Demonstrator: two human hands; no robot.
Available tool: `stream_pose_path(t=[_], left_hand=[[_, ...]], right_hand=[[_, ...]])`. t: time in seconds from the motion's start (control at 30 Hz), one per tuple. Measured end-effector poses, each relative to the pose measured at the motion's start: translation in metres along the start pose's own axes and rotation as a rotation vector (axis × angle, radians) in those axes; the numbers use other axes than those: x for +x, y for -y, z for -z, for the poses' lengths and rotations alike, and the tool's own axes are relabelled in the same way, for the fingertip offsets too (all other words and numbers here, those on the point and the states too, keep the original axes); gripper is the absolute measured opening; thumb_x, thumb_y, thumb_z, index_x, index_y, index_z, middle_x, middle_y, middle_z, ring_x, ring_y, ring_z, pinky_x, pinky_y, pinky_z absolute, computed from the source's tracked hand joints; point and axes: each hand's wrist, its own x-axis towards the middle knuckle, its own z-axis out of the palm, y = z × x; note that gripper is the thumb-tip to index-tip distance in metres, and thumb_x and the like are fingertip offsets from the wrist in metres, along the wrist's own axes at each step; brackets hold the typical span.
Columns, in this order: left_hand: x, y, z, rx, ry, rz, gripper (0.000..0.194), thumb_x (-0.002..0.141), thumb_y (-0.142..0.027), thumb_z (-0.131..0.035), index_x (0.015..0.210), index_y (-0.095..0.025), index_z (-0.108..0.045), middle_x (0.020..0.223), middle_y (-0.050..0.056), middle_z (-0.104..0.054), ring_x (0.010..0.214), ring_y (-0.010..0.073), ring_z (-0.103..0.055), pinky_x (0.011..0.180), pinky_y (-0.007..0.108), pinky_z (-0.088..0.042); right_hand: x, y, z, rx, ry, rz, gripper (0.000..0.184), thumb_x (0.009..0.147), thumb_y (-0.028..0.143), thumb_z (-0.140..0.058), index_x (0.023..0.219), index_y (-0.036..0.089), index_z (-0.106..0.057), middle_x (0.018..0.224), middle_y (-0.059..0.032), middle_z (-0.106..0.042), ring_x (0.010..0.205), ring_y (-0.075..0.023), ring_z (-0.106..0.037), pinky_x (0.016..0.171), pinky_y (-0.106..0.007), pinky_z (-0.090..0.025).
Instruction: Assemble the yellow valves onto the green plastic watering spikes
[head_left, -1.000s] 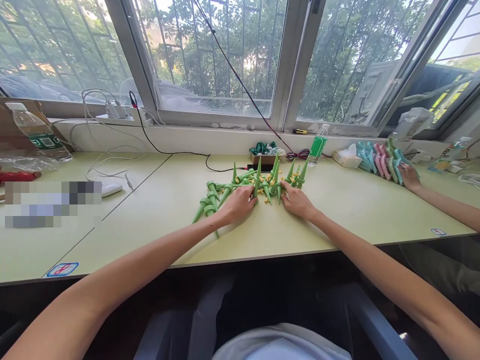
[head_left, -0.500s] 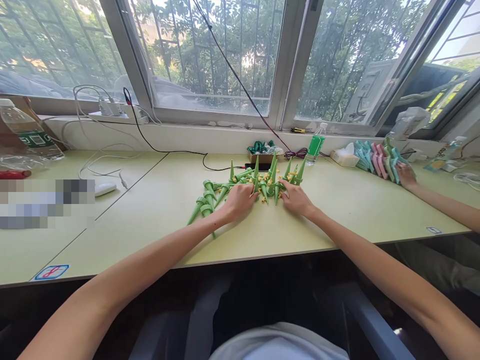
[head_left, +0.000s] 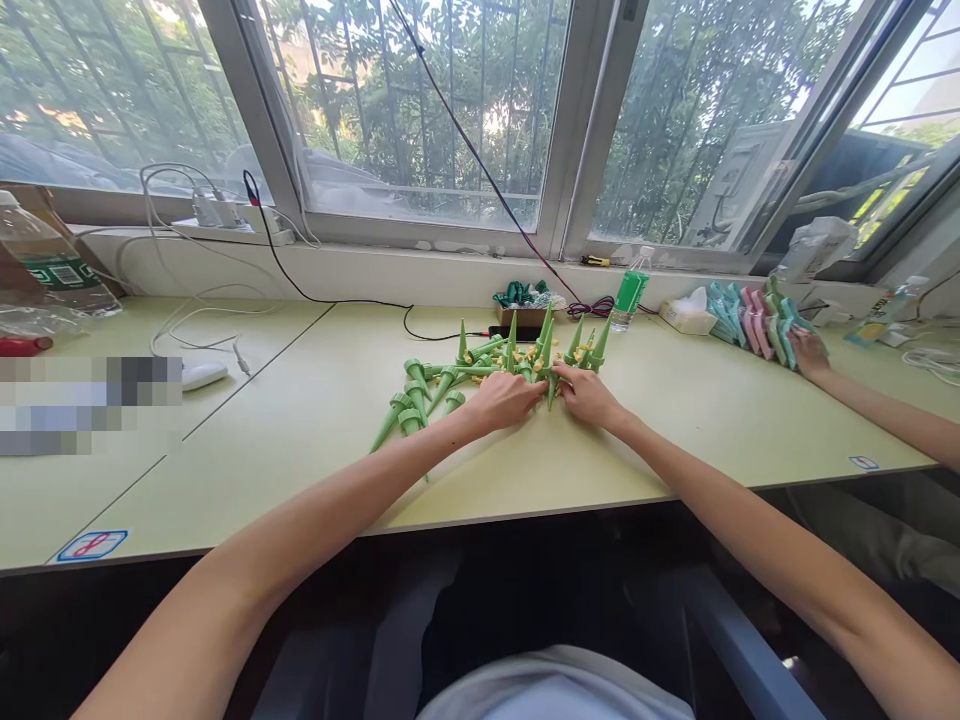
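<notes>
Green plastic cone spikes [head_left: 416, 393] with ridged caps lie in a loose pile on the table, and several other green spikes [head_left: 598, 352] stand point-up behind my hands. Small yellow pieces [head_left: 581, 347] are scattered among them. My right hand [head_left: 589, 395] is closed in a pinch on a green spike [head_left: 553, 390] whose tip points down. Just left of it is my left hand [head_left: 508, 400], palm down, its fingers drawn together and reaching toward that spike. What its fingertips hold, if anything, is hidden.
Behind the spikes stand a small box [head_left: 525, 315] with green wrapped items and a green-labelled bottle [head_left: 631, 290]. A tissue pack [head_left: 688, 312] is at right. Another person's hand [head_left: 808, 352] touches pastel folded items [head_left: 757, 322]. Cables [head_left: 199, 320] and a large bottle [head_left: 56, 265] are at left.
My left hand has moved right, up close to my right hand, uncovering a spike cap behind it. My right hand has shifted slightly left. The other person's hand stays at the folded items.
</notes>
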Motion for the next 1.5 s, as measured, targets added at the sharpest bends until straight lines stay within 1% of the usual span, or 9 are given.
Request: stream_pose_path(t=[0.23, 0.37, 0.53, 0.7, 0.87, 1.17, 1.3, 1.4, 1.5], left_hand=[[0.002, -0.001, -0.008, 0.059, 0.004, -0.001, 0.034, 0.091, -0.019, -0.049, 0.12, -0.021, -0.066, 0.07, 0.01, -0.064, 0.069, 0.0288, -0.065, 0.069, 0.037, -0.042], [0.0, -0.005, -0.004, 0.17, 0.061, -0.006, 0.038, 0.093, -0.019, -0.042, 0.125, -0.019, -0.062, 0.078, 0.013, -0.068, 0.075, 0.0302, -0.068, 0.068, 0.036, -0.044], [-0.001, -0.011, 0.002, 0.198, 0.106, 0.0, 0.041, 0.092, -0.015, -0.04, 0.128, -0.016, -0.059, 0.084, 0.014, -0.071, 0.08, 0.0311, -0.07, 0.069, 0.037, -0.047], [0.001, -0.015, 0.003, 0.191, 0.126, 0.021, 0.037, 0.093, -0.013, -0.04, 0.122, -0.014, -0.062, 0.088, 0.014, -0.071, 0.082, 0.0304, -0.07, 0.072, 0.037, -0.048], [0.003, -0.018, 0.002, 0.166, 0.132, 0.02, 0.033, 0.092, -0.011, -0.04, 0.115, -0.011, -0.064, 0.086, 0.015, -0.071, 0.08, 0.0299, -0.07, 0.07, 0.036, -0.047], [0.006, -0.028, 0.002, 0.081, 0.023, 0.057, 0.029, 0.095, -0.016, -0.039, 0.105, -0.011, -0.066, 0.09, 0.015, -0.068, 0.077, 0.0269, -0.069, 0.068, 0.035, -0.048], [0.008, -0.043, 0.002, 0.1, -0.042, -0.021, 0.032, 0.099, -0.027, -0.039, 0.109, -0.01, -0.064, 0.104, 0.017, -0.064, 0.079, 0.0256, -0.069, 0.067, 0.034, -0.049], [0.015, -0.054, -0.002, 0.111, -0.036, -0.044, 0.029, 0.097, -0.027, -0.046, 0.113, -0.009, -0.063, 0.112, 0.018, -0.061, 0.086, 0.0264, -0.069, 0.07, 0.035, -0.05], [0.025, -0.061, -0.007, 0.079, 0.034, -0.015, 0.032, 0.095, -0.031, -0.053, 0.116, -0.01, -0.064, 0.11, 0.018, -0.063, 0.092, 0.0284, -0.068, 0.073, 0.036, -0.052]], right_hand=[[-0.011, 0.005, 0.004, 0.006, -0.033, 0.038, 0.042, 0.087, 0.004, -0.044, 0.118, 0.018, -0.07, 0.13, -0.0098, -0.067, 0.124, -0.0232, -0.061, 0.107, -0.036, -0.046], [-0.012, 0.01, 0.006, -0.025, -0.047, 0.011, 0.037, 0.089, 0.007, -0.045, 0.115, 0.017, -0.069, 0.119, -0.0095, -0.071, 0.109, -0.0239, -0.067, 0.097, -0.034, -0.05], [-0.011, 0.017, 0.007, -0.088, -0.036, -0.044, 0.033, 0.092, 0.014, -0.047, 0.117, 0.017, -0.067, 0.123, -0.011, -0.07, 0.108, -0.0263, -0.067, 0.092, -0.033, -0.05], [-0.015, 0.02, 0.011, -0.129, -0.051, -0.094, 0.032, 0.093, 0.018, -0.046, 0.118, 0.016, -0.067, 0.119, -0.0124, -0.071, 0.104, -0.0281, -0.067, 0.088, -0.035, -0.05], [-0.022, 0.016, 0.012, -0.091, -0.069, -0.036, 0.03, 0.091, 0.018, -0.05, 0.116, 0.016, -0.067, 0.117, -0.0118, -0.072, 0.1, -0.0269, -0.068, 0.088, -0.035, -0.05], [-0.035, 0.013, 0.014, -0.026, -0.106, -0.002, 0.03, 0.09, 0.02, -0.051, 0.115, 0.018, -0.067, 0.109, -0.0102, -0.074, 0.079, -0.0228, -0.069, 0.078, -0.034, -0.051], [-0.041, 0.016, 0.019, 0.035, -0.278, 0.006, 0.024, 0.092, 0.025, -0.05, 0.108, 0.019, -0.066, 0.1, -0.0081, -0.075, 0.065, -0.0183, -0.065, 0.072, -0.032, -0.051], [-0.041, 0.011, 0.027, 0.035, -0.538, -0.086, 0.02, 0.093, 0.03, -0.049, 0.1, 0.019, -0.063, 0.087, -0.0054, -0.073, 0.053, -0.0146, -0.058, 0.066, -0.031, -0.05], [-0.034, -0.006, 0.036, 0.039, -0.768, -0.189, 0.022, 0.09, 0.034, -0.051, 0.102, 0.019, -0.058, 0.088, -0.0061, -0.068, 0.058, -0.0155, -0.059, 0.064, -0.031, -0.051]])
